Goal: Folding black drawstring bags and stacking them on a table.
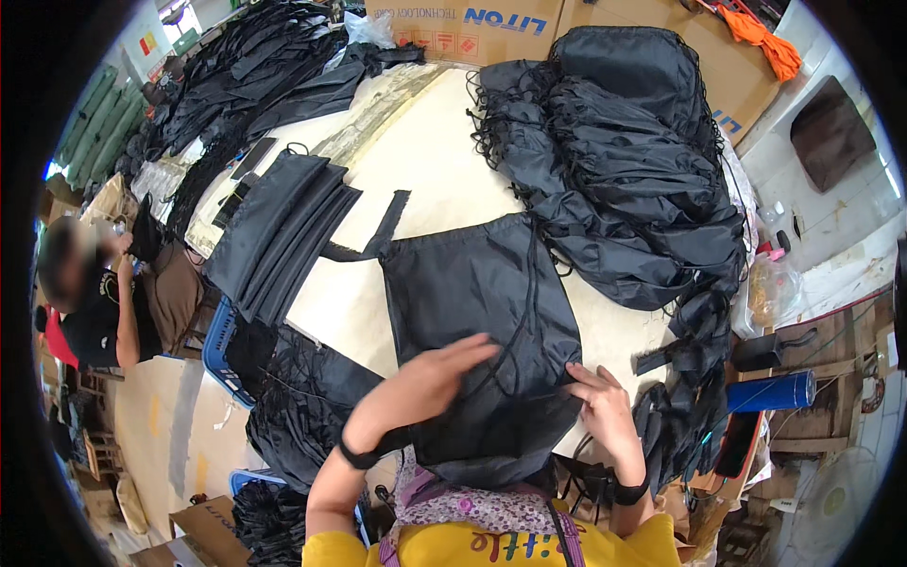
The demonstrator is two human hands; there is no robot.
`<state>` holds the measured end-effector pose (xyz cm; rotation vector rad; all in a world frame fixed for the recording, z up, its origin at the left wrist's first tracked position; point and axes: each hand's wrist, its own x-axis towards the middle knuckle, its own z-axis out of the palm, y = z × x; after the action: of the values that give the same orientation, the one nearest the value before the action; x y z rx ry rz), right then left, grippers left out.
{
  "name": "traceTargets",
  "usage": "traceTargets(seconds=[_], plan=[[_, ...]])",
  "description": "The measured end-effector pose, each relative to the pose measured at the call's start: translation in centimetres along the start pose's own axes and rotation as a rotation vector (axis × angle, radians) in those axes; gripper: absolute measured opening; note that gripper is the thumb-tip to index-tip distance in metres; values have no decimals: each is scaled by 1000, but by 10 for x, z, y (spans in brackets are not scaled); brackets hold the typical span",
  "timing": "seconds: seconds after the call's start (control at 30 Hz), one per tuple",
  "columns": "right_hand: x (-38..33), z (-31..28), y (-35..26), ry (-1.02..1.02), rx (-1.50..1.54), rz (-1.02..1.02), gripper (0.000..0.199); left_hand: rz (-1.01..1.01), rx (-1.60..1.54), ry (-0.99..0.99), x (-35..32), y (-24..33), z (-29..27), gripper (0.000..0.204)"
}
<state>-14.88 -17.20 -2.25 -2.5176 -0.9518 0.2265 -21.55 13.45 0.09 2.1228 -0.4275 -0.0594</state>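
Note:
A black drawstring bag (472, 283) lies flat on the pale worktable (444, 161) right in front of me. My left hand (430, 378) rests palm down on its lower part, fingers spread, near the black cord (522, 312) that runs down the bag. My right hand (600, 402) touches the bag's lower right edge with its fingertips. Both wrists wear black bands. Neither hand grips anything.
A big heap of finished black bags (633, 161) fills the table's right side. A stack of flat black fabric pieces (279, 231) lies at the left, with a loose strap (383, 227). Cardboard boxes (472, 28) stand behind. Another person (104, 302) sits at far left. A blue bottle (770, 390) is right.

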Motion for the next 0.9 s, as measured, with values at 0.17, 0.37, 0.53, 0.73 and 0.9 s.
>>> traceTargets(seconds=[0.17, 0.37, 0.53, 0.73, 0.9], plan=[[20, 0, -4, 133, 68, 88, 13, -309, -206, 371, -98, -18, 7, 47], [50, -12, -15, 6, 95, 305, 37, -340, -81, 571, -99, -18, 56, 69], [58, 9, 3, 17, 299, 419, 43, -164, -223, 850, -87, -14, 67, 53], [68, 33, -6, 358, 889, 235, 39, -322, -15, 1024, -60, -34, 64, 13], [75, 44, -1, 372, 961, 339, 40, -477, -74, 1054, -61, -43, 40, 29]])
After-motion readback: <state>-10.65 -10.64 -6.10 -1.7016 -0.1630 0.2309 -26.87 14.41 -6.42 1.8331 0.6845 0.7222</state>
